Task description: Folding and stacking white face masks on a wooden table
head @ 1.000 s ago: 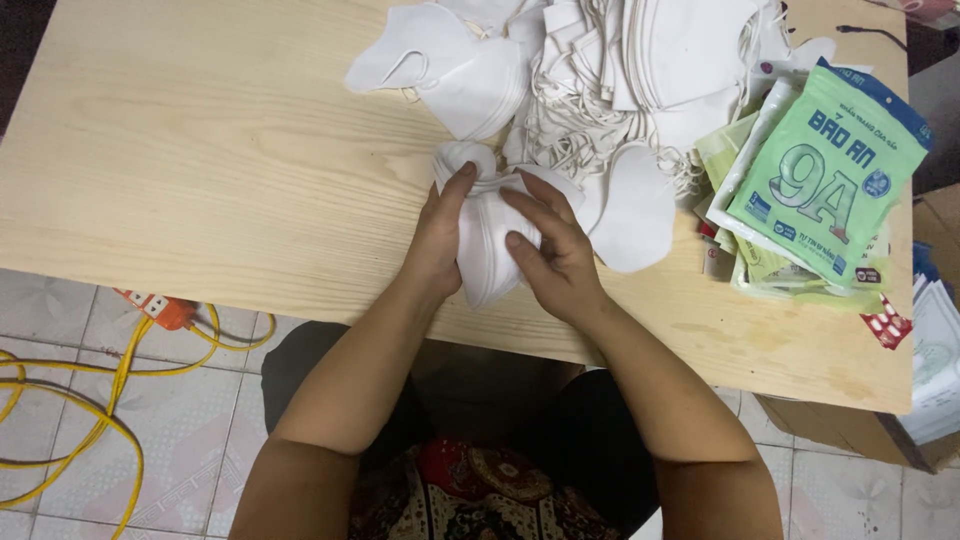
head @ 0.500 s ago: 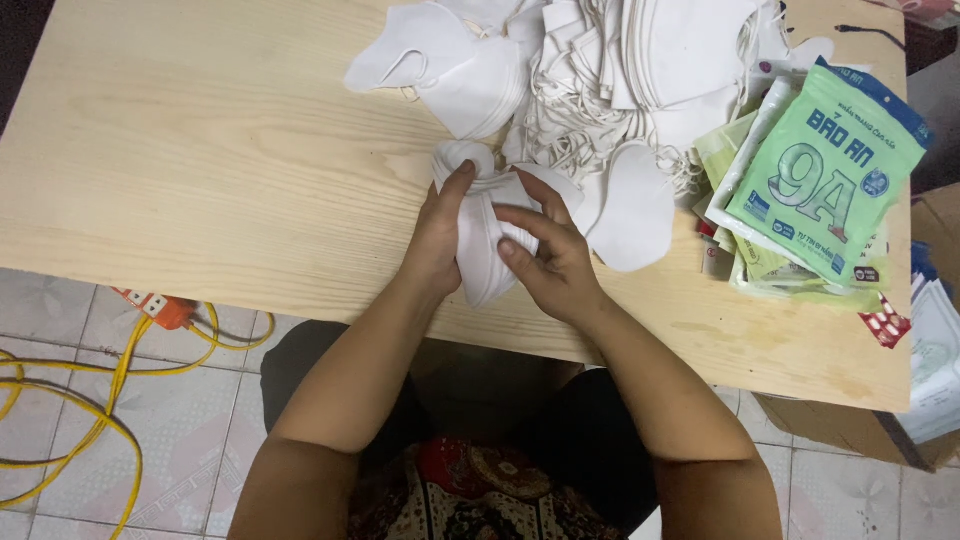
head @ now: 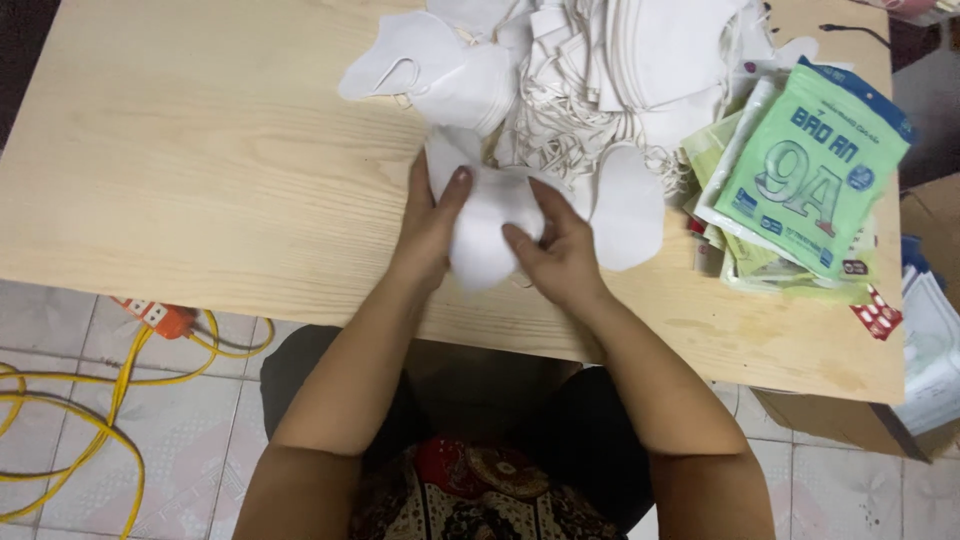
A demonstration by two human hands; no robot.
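Both hands — the left hand [head: 428,222] and the right hand [head: 560,255] — hold one folded white mask [head: 487,230] near the table [head: 200,150] edge, pressing it flat, while a big mask pile [head: 620,70] seems unhandled beside green packets [head: 800,180].

- The left half of the wooden table [head: 190,150] lies bare, open to a hand.
- A heap of white masks [head: 600,70] crowds the far edge.
- Green packets [head: 800,190] block the right side, just beside a lone mask [head: 628,210].
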